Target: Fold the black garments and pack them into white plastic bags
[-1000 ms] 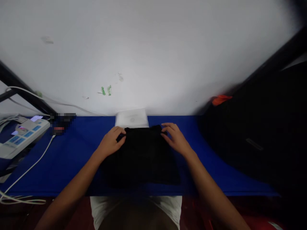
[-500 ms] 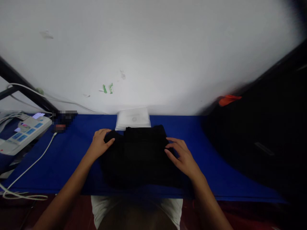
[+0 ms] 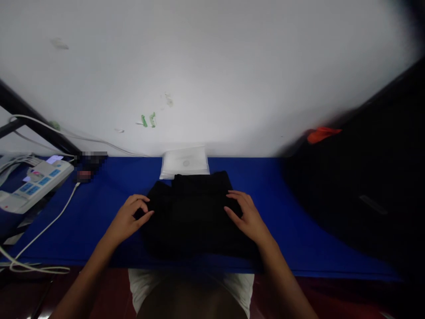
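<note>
A black folded cloth garment (image 3: pixel 195 217) lies on the blue-covered table (image 3: pixel 109 199) in front of me; its kind is too dark to make out. At its left edge is my left hand (image 3: pixel 129 217), thumb and fingers apart, the tips near or on the fabric. My right hand (image 3: pixel 247 217) rests at the right edge with its fingers spread, fingertips on the cloth. Neither hand is closed around anything. Just behind the garment, a flat stack of clear plastic bags (image 3: pixel 184 162) lies against the wall.
On the left stands a white power strip (image 3: pixel 40 186) with several plugs and a white cable (image 3: pixel 53 226) running down past the table edge. A large black mass (image 3: pixel 348 199) with an orange piece (image 3: pixel 322 134) takes up the right side. The white wall (image 3: pixel 232 88) rises behind.
My left hand has slid slightly down and left, from on top of the garment's corner to its edge. My right hand has shifted a little left onto the cloth. The view moved slightly.
</note>
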### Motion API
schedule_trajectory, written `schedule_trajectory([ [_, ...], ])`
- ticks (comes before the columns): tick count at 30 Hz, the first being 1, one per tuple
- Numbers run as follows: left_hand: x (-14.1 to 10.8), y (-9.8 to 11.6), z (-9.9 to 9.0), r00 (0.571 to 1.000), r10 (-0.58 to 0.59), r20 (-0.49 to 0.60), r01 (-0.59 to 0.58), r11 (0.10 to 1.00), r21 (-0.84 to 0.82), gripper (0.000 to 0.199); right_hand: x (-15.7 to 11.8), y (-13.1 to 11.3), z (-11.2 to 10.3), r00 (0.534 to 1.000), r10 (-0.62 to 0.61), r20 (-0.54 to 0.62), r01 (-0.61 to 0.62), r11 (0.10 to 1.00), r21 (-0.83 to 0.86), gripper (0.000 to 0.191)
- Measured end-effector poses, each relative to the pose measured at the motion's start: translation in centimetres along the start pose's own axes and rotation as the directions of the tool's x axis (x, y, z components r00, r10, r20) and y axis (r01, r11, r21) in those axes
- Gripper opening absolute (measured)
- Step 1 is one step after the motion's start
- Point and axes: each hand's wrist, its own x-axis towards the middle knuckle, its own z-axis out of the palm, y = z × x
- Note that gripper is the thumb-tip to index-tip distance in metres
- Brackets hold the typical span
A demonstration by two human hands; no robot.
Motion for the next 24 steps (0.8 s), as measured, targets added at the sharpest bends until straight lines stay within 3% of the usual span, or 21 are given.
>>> schedule_trajectory([
  [2, -0.1, -0.7, 0.5, 0.996, -0.082, -0.024, 0.083, 0.995, 0.062, 0.027, 0.0, -0.1, 0.0, 1.0, 0.007, -0.006, -0.007, 1.0, 0.001, 0.033],
  [5, -0.1, -1.1, 0.6, 0.986, -0.159, 0.046, 0.153, 0.981, 0.12, 0.043, 0.0, -0.1, 0.0, 1.0, 0.013, -0.025, -0.012, 1.0, 0.01, 0.034],
  [13, -0.2, 0.1, -0.4, 0.995, -0.054, 0.081, 0.049, 0.996, 0.071, 0.012, 0.1, -0.3, 0.0, 0.995, 0.016, -0.101, -0.013, 0.999, 0.035, 0.031],
  [16, 0.1, 0.3, -1.3, 0.983, -0.161, 0.091, 0.158, 0.986, 0.048, 0.011, 0.1, -0.4, -0.1, 0.992, 0.029, -0.12, -0.022, 0.998, 0.057, 0.03],
  [18, 0.6, 0.4, -2.2, 0.96, -0.28, 0.014, 0.279, 0.96, 0.022, 0.014, 0.1, -0.4, -0.2, 0.99, 0.046, -0.132, -0.036, 0.996, 0.082, 0.03],
  [20, 1.3, 0.7, -2.7, 0.923, -0.361, -0.133, 0.358, 0.933, -0.042, 0.021, 0.0, -0.4, -0.2, 0.988, 0.061, -0.141, -0.047, 0.994, 0.103, 0.03],
  [24, 3.0, 2.7, -1.6, 0.838, -0.377, -0.395, 0.3, 0.923, -0.242, 0.041, 0.0, -0.4, -0.3, 0.987, 0.071, -0.143, -0.056, 0.992, 0.11, 0.029],
])
